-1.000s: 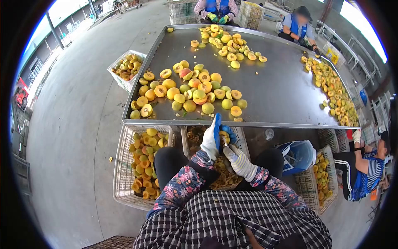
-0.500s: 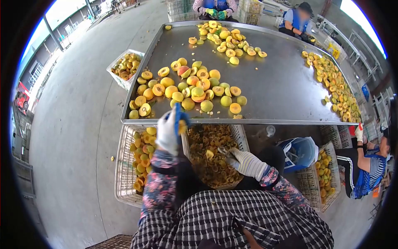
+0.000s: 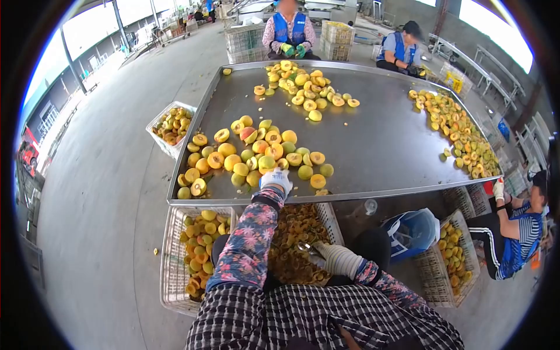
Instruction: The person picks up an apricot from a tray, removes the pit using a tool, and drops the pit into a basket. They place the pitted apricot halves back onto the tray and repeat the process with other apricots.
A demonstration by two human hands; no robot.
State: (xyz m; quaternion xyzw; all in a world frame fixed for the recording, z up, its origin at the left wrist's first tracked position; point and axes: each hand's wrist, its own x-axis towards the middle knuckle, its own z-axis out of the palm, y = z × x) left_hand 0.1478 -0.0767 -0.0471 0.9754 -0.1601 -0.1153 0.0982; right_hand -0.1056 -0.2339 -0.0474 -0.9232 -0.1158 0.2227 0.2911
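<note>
At the tabletop's [image 3: 385,157] near edge, my left hand [image 3: 276,179] is by peaches [image 3: 274,150], finger spread hidden; my right hand [image 3: 335,258] clasps a metal tool [image 3: 308,249]. Cut faces look slippery, bruisable; I'd hold skin.

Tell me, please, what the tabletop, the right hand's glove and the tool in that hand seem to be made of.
Tabletop: most likely sheet metal, smooth, given its grey surface and bright glare.
Glove on the right hand: apparently knitted fabric, matte, with faint stripes; the fibre can't be told.
Tool: probably polished metal, from its silvery glints, though partly hidden.
</note>
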